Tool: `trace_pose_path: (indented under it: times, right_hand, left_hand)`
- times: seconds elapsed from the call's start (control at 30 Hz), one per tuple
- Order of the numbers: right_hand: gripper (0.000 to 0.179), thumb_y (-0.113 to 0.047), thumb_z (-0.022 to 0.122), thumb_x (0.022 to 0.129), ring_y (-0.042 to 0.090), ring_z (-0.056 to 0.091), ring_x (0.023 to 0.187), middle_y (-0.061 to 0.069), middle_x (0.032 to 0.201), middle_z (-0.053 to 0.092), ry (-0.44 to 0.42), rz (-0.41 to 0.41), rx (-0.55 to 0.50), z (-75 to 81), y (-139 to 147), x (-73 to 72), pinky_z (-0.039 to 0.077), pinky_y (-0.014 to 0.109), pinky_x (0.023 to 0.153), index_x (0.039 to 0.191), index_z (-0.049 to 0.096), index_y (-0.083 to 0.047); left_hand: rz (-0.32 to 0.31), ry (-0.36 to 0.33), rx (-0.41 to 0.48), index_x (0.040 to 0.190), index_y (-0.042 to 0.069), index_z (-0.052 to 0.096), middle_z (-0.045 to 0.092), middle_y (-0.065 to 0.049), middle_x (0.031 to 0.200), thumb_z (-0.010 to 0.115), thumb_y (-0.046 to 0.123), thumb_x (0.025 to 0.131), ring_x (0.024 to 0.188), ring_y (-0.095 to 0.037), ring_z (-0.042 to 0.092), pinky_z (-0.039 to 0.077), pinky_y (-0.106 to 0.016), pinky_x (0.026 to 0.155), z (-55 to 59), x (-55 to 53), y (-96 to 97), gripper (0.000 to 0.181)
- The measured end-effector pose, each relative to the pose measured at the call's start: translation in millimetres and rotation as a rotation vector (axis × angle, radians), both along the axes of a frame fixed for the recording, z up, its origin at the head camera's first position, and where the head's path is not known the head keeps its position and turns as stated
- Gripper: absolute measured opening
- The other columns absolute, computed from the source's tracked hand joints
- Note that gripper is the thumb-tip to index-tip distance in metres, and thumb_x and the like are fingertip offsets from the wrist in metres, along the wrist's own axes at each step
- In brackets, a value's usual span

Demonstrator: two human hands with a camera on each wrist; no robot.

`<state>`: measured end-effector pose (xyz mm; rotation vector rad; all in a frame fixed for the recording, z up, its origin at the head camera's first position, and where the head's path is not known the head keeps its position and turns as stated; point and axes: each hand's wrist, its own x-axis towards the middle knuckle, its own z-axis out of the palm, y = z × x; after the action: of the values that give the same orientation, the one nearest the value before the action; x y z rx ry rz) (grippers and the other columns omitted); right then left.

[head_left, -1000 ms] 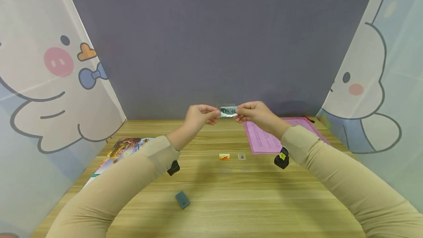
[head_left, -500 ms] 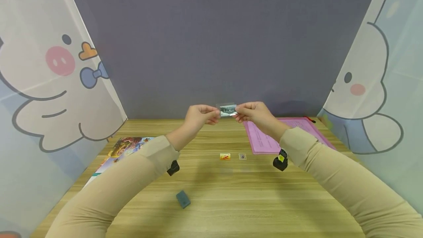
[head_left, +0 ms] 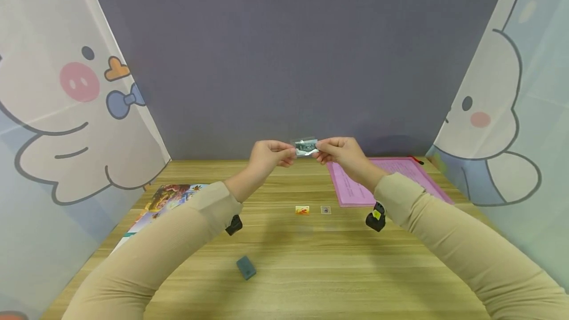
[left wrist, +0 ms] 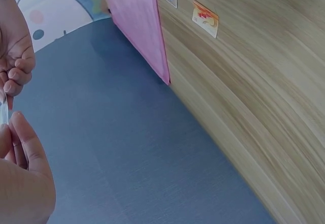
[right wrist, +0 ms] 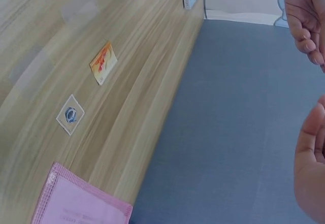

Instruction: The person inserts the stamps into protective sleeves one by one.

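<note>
A small picture card (head_left: 305,147) with a dark image is held up above the far part of the table; clear film shows along its top edge. My left hand (head_left: 271,155) pinches its left end between thumb and fingers. At the other end, my right hand (head_left: 341,151) grips it the same way. Only a sliver of the card (left wrist: 4,109) shows in the left wrist view, between both hands. The right wrist view hides it, showing parts of the left hand (right wrist: 307,23) and right hand (right wrist: 312,163).
On the wooden table (head_left: 311,270) lie an orange-yellow card (head_left: 302,210) and a small square card (head_left: 326,210). A dark grey block (head_left: 246,267) is nearer. A pink mesh pouch (head_left: 355,189) lies right, a colourful booklet (head_left: 166,201) left. Behind stands a grey panel (head_left: 293,63).
The picture card has tilted slightly, its right end a little higher, and its glare has shifted. My right wrist has shifted slightly left. Both hands keep their hold.
</note>
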<state>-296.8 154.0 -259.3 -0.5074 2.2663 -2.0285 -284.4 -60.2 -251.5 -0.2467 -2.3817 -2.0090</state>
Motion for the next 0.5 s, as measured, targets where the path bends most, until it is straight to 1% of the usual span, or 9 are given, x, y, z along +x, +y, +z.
trace_pose_path:
  times: [0.13, 0.2, 0.33, 0.4, 0.5]
  right_hand:
    - [0.026, -0.017, 0.056, 0.1, 0.012, 0.066, 0.079, 0.001, 0.085, 0.072, -0.032, 0.067, 0.022, 2.4, 4, -0.4, 0.058, 0.026, 0.076, 0.111, 0.06, 0.005]
    - [0.024, -0.016, 0.054, 0.1, 0.012, 0.066, 0.08, 0.003, 0.087, 0.072, -0.057, 0.094, 0.022, 3.4, 7, -0.9, 0.058, 0.026, 0.077, 0.112, 0.059, 0.004]
    - [0.024, -0.017, 0.055, 0.1, 0.012, 0.066, 0.077, 0.007, 0.092, 0.073, -0.087, 0.126, 0.032, 4.4, 10, -1.7, 0.058, 0.026, 0.076, 0.113, 0.058, 0.004]
    - [0.026, -0.017, 0.055, 0.1, 0.012, 0.066, 0.076, 0.008, 0.093, 0.074, -0.086, 0.138, 0.047, 4.9, 11, -1.9, 0.058, 0.026, 0.075, 0.114, 0.058, 0.005]
    - [0.029, -0.018, 0.056, 0.1, 0.012, 0.066, 0.077, 0.006, 0.094, 0.075, -0.068, 0.154, 0.075, 5.2, 13, -2.1, 0.058, 0.027, 0.076, 0.114, 0.058, 0.006]
  left_hand:
    - [-0.008, 0.003, -0.009, 0.1, -0.001, 0.073, 0.074, -0.016, 0.097, 0.071, 0.012, 0.089, 0.072, -0.018, 0.071, 0.059, -0.043, 0.085, -0.7, -0.6, -0.5, 0.017]
    - [-0.014, 0.005, -0.015, 0.1, 0.0, 0.073, 0.074, -0.016, 0.097, 0.071, 0.012, 0.089, 0.075, -0.021, 0.071, 0.06, -0.043, 0.084, -1.0, -1.1, -0.5, 0.017]
    - [-0.017, 0.0, -0.018, 0.1, 0.0, 0.073, 0.074, -0.016, 0.096, 0.071, 0.013, 0.089, 0.082, -0.028, 0.072, 0.061, -0.037, 0.078, -1.5, -1.7, 0.1, 0.017]
    - [-0.015, -0.004, -0.022, 0.1, 0.0, 0.074, 0.074, -0.015, 0.095, 0.072, 0.013, 0.088, 0.08, -0.028, 0.072, 0.062, -0.033, 0.074, -1.5, -1.6, 0.3, 0.017]
    - [-0.015, -0.005, -0.026, 0.099, 0.0, 0.074, 0.074, -0.015, 0.094, 0.072, 0.013, 0.088, 0.073, -0.021, 0.071, 0.062, -0.033, 0.073, -1.3, -1.2, 0.9, 0.017]
